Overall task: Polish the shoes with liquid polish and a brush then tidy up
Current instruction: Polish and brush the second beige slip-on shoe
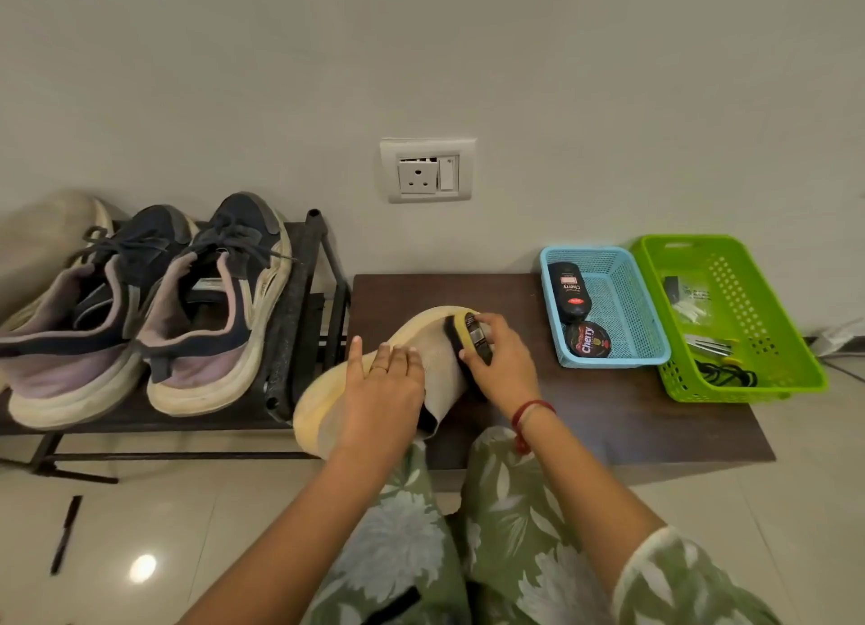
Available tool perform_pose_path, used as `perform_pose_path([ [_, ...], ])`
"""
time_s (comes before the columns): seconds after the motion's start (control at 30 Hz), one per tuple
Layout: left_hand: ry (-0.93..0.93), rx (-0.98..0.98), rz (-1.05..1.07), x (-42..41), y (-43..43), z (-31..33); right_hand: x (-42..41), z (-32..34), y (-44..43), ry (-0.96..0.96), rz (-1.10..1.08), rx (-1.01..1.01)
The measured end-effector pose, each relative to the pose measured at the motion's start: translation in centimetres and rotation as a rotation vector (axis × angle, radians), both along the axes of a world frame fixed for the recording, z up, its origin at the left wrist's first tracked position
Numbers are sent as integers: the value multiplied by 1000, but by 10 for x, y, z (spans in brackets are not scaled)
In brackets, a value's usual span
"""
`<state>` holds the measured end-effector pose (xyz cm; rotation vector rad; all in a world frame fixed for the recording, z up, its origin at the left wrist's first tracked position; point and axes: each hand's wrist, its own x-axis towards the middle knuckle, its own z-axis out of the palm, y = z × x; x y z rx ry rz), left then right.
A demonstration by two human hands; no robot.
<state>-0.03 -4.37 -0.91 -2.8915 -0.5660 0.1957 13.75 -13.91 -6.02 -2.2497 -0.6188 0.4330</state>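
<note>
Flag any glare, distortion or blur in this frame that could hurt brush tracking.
Head view: one bright glare spot on the floor tile at lower left; wide-angle stretch swells the sneakers toward the left edge; light is soft and even, shadows faint; the brush in the right hand and the Cherry tin label read fairly sharp.

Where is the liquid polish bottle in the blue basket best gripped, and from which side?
Grip the liquid polish bottle round its middle, from above and slightly from the right. It lies on its side beside the blue basket's left wall, with the polish tin at its near end, so probably only top and right are open.
</note>
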Motion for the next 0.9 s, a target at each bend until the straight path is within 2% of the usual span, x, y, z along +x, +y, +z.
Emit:
perform_pose_path([
  [0.07, -21, -14, 57, -2, -4, -5, 12, 3, 1, 28, -106, -17],
  [0.13, -46, -30, 106, -5, -3, -14, 5, 12, -1, 26, -179, 65],
  [0.2, -106, -60, 156, -7, 0, -24, -19, 21, -9, 98, -100, 190],
  [0.23, -169, -74, 161, -8, 2, -31, -35, 23, -14, 155, 11, 213],
  [0.27, -231, -85, 138, -9, 3, -37, -45, 22, -18, 178, 131, 183],
  [0.3, -271, -91, 117, -11, 5, -42, -45, 15, -20, 120, 213, 81],
  [0.33, -291, -102, 107, -12, 5, -43, -36, 10, -19, 41, 237, -19],
  [0.4, -305, -127, 96, -14, 5, -40, -5, 4, -16, -55, 134, -206],
  [0.47, -286, -138, 101, -12, 5, -35, 8, 8, -15, -62, 100, -207],
  [0.57, -287, -146, 107, -11, 1, -34, -13, 20, -18, -11, 327, -96],
  [0.6, -297, -145, 105, -12, 0, -36, -16, 16, -21, -24, 374, -123],
  [0.67, -322, -156, 94, -13, -2, -38, 0, 7, -24, -56, 258, -226],
  [0.73, -319, -175, 102, -13, -2, -37, 10, 6, -29, -63, 154, -223],
  [0.83, -296, -217, 109, -14, -4, -33, -17, 18, -30, 4, 370, -71],
  [0.9, -302, -224, 92, -18, -5, -33, -18, 16, -31, -37, 418, -115],
])
